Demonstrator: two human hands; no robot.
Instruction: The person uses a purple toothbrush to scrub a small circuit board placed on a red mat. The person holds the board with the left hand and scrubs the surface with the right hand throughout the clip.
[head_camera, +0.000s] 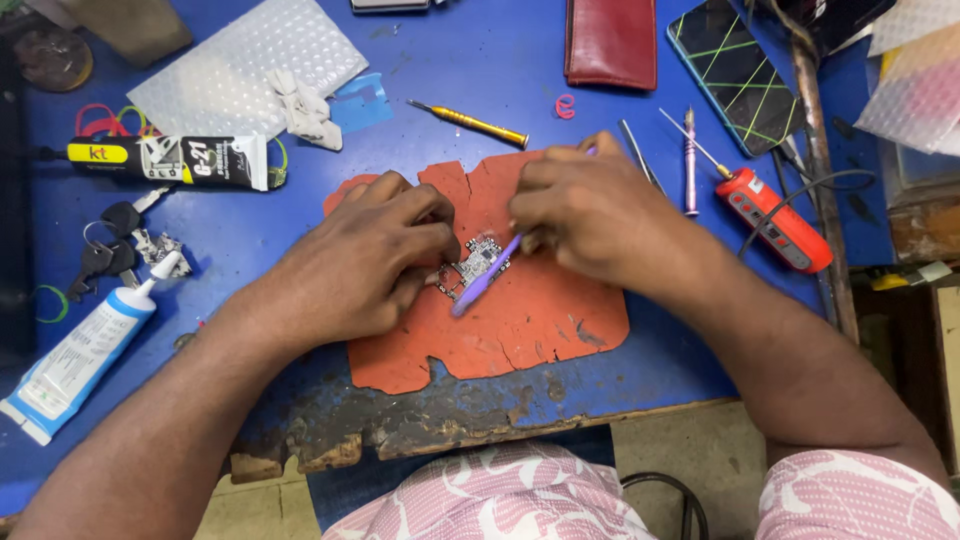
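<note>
The left hand (375, 250) pinches a small silver-grey circuit board (474, 265) on the cracked orange mat (520, 320), while the right hand (585, 205) grips a purple brush (487, 278) laid across it.

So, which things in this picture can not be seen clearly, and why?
- Small circuit board, head view: partly covered by the left hand; its components are too small to tell.
- Purple brush: its upper handle is hidden inside the right hand.
- Phone: its top corner is cut off by the upper edge.
- Red wallet: cut off by the upper edge.
- White tube: its print is too small to make out.
</note>
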